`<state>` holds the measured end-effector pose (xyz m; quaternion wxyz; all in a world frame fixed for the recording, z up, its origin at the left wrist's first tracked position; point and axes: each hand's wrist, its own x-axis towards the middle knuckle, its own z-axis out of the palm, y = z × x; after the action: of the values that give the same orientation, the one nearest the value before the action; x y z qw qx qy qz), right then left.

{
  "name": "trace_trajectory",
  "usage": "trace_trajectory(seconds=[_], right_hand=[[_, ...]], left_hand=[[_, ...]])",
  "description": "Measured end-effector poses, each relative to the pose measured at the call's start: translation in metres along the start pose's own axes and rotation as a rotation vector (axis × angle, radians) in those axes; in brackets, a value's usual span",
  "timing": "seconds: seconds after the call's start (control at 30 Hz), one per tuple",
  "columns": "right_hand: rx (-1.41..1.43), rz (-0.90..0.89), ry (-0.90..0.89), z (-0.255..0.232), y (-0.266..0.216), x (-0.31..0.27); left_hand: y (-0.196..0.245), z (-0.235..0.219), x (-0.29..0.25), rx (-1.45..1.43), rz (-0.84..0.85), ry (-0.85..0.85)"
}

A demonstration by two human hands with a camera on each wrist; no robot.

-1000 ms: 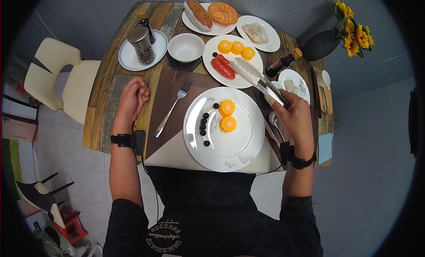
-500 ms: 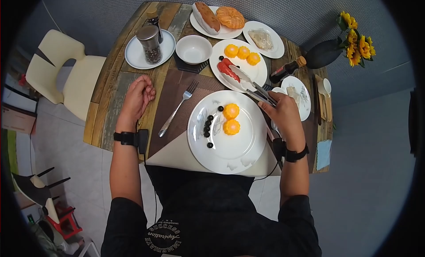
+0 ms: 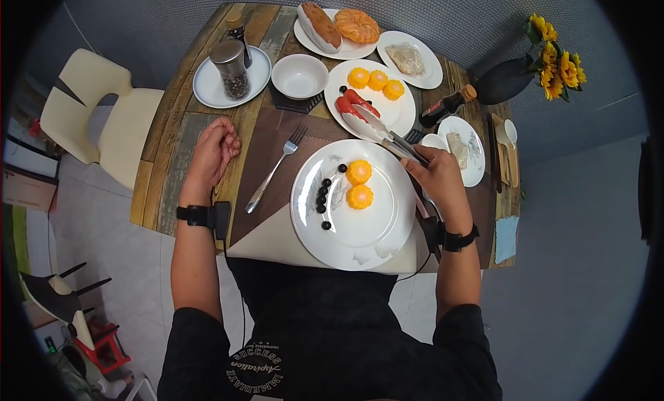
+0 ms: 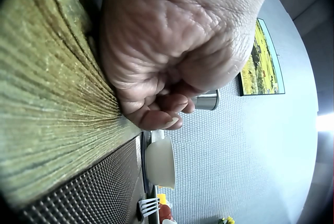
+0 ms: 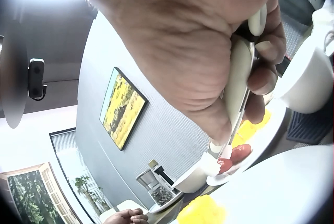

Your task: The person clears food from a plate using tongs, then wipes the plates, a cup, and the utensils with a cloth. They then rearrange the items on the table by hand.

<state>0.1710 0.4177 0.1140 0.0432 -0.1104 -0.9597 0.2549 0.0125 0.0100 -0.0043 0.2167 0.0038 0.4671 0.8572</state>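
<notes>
Wooden plank table (image 3: pixel 158 183), brown placemat (image 3: pixel 263 148), white plates (image 3: pixel 432 70), pale blue cloth (image 3: pixel 506 240)

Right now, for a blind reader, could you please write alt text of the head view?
A person's right hand holds metal tongs at red sausages on a white plate, which also bears three yellow pieces. A larger plate lower down holds two yellow pieces and small black balls; the left hand lies on the wooden table, left of a fork.
</notes>
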Motion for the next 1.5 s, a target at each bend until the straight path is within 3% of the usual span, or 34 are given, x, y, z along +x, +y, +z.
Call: trace_trajectory(seconds=[0.17,0.23,0.33,0.43,0.53,0.67,1.07,1.13,1.5], right_hand=[[0.082,-0.033,0.06,-0.016,-0.004,-0.029],[0.146,0.056,0.008,-0.033,-0.017,-0.051],[0.139,-0.048,-0.016,-0.049,-0.007,-0.085],[0.161,-0.009,-0.126,-0.059,-0.002,-0.119],[0.173,0.085,-0.233,-0.058,-0.007,-0.143],[0.096,-0.002,-0.194,-0.042,-0.001,-0.161],[0.045,-0.046,-0.2,-0.037,-0.007,-0.162],[0.179,0.085,-0.191,-0.044,-0.003,-0.165],[0.17,0.142,-0.04,-0.034,0.019,-0.164]], left_hand=[[0.0,0.001,-0.001,-0.001,0.0,0.002],[0.0,0.002,-0.001,-0.007,-0.001,0.005],[0.0,0.001,0.0,-0.003,0.0,0.002],[0.0,0.0,0.0,0.008,0.0,0.0],[0.0,0.003,-0.001,0.025,-0.003,0.008],[0.0,0.003,-0.002,0.023,-0.004,0.004],[0.0,0.003,-0.003,0.007,0.019,0.006],[0.001,0.003,-0.002,0.028,0.013,0.0],[0.001,0.004,-0.002,0.03,0.016,-0.005]])
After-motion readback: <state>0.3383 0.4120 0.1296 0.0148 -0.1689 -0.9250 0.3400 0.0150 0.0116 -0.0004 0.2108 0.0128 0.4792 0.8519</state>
